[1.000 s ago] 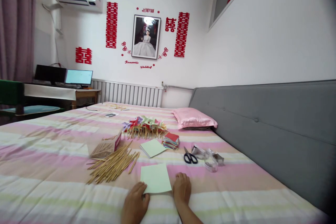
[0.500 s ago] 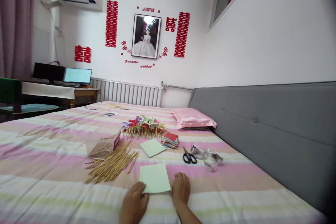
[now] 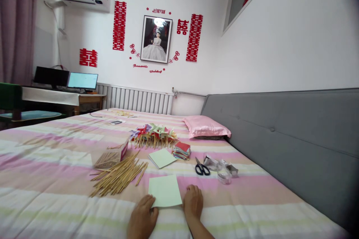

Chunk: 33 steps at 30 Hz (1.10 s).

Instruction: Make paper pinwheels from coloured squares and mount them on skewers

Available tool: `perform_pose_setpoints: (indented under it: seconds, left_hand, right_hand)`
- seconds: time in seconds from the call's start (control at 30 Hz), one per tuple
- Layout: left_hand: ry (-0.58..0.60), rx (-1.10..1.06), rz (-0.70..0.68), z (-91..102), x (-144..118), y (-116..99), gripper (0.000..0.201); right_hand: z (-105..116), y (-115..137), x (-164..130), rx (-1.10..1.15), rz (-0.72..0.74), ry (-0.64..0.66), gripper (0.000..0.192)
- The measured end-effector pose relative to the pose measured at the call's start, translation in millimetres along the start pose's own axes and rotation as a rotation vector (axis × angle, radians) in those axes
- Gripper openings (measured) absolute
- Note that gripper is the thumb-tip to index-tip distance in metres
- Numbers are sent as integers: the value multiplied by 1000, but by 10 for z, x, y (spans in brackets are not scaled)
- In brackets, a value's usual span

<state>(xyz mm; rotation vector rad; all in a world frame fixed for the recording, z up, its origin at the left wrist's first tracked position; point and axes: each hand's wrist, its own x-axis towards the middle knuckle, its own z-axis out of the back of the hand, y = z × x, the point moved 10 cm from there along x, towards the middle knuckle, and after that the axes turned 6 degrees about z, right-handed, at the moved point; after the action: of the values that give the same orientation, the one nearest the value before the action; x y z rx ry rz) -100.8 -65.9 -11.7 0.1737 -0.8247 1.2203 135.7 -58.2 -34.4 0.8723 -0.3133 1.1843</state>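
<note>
Against the pale green paper square [image 3: 165,191], the left hand [image 3: 143,217] has drawn slightly back toward the near edge of the bed, its fingertips now only at the square's near-left corner. The right hand [image 3: 193,202] has shifted only marginally beside the square's right edge. The whole scene sits a little further left in view than one second ago, which points to a small turn of the head camera rather than movement of the square.
</note>
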Motion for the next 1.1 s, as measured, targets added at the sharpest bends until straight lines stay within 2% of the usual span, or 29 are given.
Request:
perform_pose_setpoints:
  seconds: [0.3, 0.8, 1.1]
  left_hand:
    - [29, -15, 18, -9, 1, 10, 30]
    - [-2, -72, 28, 56, 13, -20, 28]
    - [67, -106, 33, -13, 10, -51, 31]
  right_hand:
    - [14, -4, 3, -4, -7, -5, 28]
    - [92, 12, 11, 20, -4, -33, 30]
    - [97, -90, 48, 60, -69, -31, 29]
